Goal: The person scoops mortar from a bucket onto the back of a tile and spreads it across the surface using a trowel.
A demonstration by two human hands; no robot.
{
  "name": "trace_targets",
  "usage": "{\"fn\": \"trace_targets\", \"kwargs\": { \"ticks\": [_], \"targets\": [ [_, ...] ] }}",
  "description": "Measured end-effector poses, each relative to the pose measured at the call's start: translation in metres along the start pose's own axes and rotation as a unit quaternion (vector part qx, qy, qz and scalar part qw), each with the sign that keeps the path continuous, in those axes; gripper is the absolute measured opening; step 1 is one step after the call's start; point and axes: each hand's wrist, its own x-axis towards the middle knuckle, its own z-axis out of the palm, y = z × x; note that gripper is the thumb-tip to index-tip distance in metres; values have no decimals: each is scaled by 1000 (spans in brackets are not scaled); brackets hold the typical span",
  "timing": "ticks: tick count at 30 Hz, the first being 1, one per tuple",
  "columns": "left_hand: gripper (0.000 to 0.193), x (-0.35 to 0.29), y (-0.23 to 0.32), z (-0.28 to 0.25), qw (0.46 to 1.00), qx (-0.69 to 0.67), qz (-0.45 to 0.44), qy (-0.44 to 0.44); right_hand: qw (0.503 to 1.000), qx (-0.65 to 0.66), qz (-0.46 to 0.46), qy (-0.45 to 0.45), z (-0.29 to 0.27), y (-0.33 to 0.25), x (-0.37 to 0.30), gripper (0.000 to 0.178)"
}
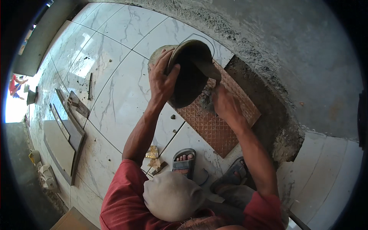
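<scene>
A dirt-caked bucket is tipped on its side, its dark mouth turned toward me and its wire handle looping above the far rim. My left hand is closed on the bucket's left rim, thumb toward the opening. In my right hand is a trowel, its blade reaching into the bucket's mouth. Beneath them, a tile lies with its brown, grid-patterned back facing up. Grey wet mortar sits on that back, just left of my right hand. The bucket's inside is too dark to make out its contents.
Marbled white floor tiles spread left. Between the brown tile and the rough wall base runs a bare cement strip. Cut tile pieces, a thin rod and crumbs lie left. My sandalled foot is close to the tile.
</scene>
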Motion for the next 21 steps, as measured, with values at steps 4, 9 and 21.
{"fn": "trace_targets", "kwargs": {
  "ticks": [4, 9, 21],
  "targets": [
    [42, 4, 13, 4, 999, 5, 39, 25, 998, 25, -2, -51, 51, -6, -13, 28],
    [41, -6, 19, -2, 996, -4, 80, -48, 937, 314, 55, -145, 58, -49, -46, 33],
    [41, -22, -23, -2, 991, -86, 70, -70, 355, 849, 180, -347, -4, -37, -69, 42]
  ]
}}
